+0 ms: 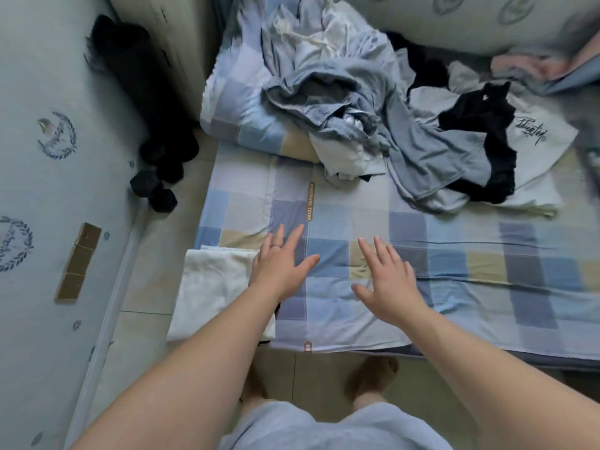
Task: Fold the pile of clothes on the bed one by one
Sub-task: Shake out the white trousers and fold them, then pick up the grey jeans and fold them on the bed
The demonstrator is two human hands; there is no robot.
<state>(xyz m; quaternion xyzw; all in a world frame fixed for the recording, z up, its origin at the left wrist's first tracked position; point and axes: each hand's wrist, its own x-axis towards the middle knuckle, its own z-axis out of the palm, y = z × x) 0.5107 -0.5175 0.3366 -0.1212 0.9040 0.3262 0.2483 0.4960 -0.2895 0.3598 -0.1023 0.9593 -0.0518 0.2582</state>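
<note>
In the middle of the frame, left hand and right hand hover above the bed, fingers spread, holding nothing; the clothes pile lies above.

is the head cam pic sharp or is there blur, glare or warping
Head view: soft even light, no glare or hard shadows; mild blur smears the left hand, right hand and pile of clothes; wide-angle distortion bends the edge of the bed and the wall on the left.

Blue-and-beige checked bedsheet; folded white cloth; black garment.
</note>
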